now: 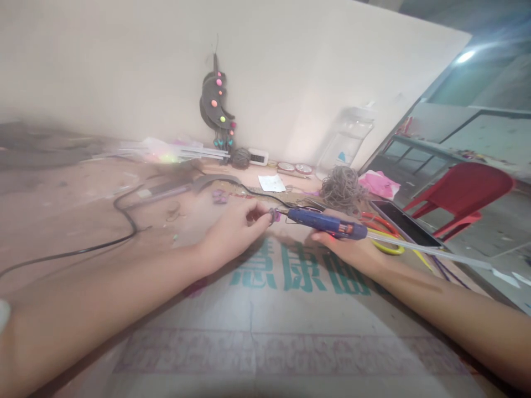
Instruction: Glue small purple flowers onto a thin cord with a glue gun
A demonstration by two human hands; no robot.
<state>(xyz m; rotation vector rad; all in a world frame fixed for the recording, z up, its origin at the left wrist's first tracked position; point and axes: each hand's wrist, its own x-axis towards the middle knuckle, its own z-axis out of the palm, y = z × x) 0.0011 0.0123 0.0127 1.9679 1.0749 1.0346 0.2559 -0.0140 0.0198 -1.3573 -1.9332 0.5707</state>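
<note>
My left hand (244, 226) pinches a small purple piece (275, 216) between thumb and fingertips; its exact kind is too small to make out. In my right hand (344, 243) is a blue hot glue gun (319, 221), its nozzle pointing left and meeting or nearly meeting the purple piece. A long clear glue stick (435, 251) sticks out of the gun's rear. Behind my left hand, several little purple pieces (219, 196) lie together on the table. Printed sheeting (253, 315) with green characters spreads under both hands.
A dark crescent ornament (213, 105) with coloured balls hangs on the back board. Grey yarn (342, 188), a water bottle (346, 138), a phone (404, 224) and yellow-handled scissors (388, 243) lie right. A black cord (128, 218) crosses the left; a red chair (468, 193) stands beyond.
</note>
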